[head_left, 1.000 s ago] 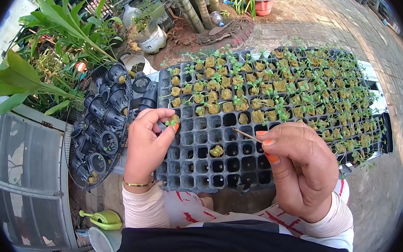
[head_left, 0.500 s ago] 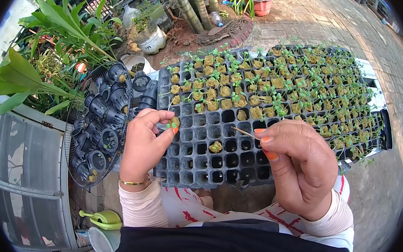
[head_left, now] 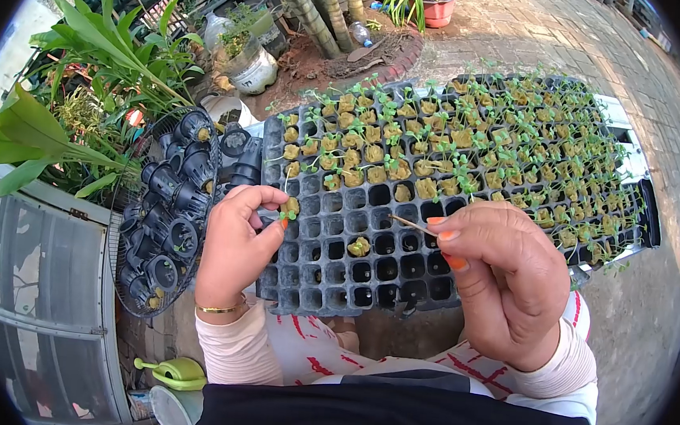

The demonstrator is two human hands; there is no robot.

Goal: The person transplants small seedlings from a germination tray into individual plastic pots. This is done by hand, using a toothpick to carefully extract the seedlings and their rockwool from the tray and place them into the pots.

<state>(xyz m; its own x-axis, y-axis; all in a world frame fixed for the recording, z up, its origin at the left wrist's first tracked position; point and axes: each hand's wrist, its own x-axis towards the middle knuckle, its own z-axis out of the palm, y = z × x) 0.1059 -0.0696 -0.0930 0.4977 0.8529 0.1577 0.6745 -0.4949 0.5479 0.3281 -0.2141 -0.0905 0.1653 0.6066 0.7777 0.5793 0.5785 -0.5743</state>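
My left hand (head_left: 235, 248) pinches a small seedling in a brownish growing plug (head_left: 291, 207) between thumb and forefinger, above the left side of the black seedling tray (head_left: 288, 297). In my right hand (head_left: 510, 282), thumb and fingertips are closed on a thin wooden stick (head_left: 412, 224), its tip pointing left over the tray's bare cells. One loose plug (head_left: 359, 247) with a bit of green sits alone among these near cells. Farther back, rows of plugs with sprouting seedlings (head_left: 462, 138) fill the tray.
Left of the tray, a wire basket (head_left: 217, 172) holds several black net pots (head_left: 196, 161). More black pots (head_left: 245, 165) stand between basket and tray. A green watering can (head_left: 181, 371) is low at left, beside a glass-panelled cabinet (head_left: 27, 284). Leafy plants and tree trunks (head_left: 308, 6) are behind.
My left hand has shifted slightly left and turned a little, so the plug shows more fully. The tray sits slightly farther left in view. My right hand stays almost still with the stick.
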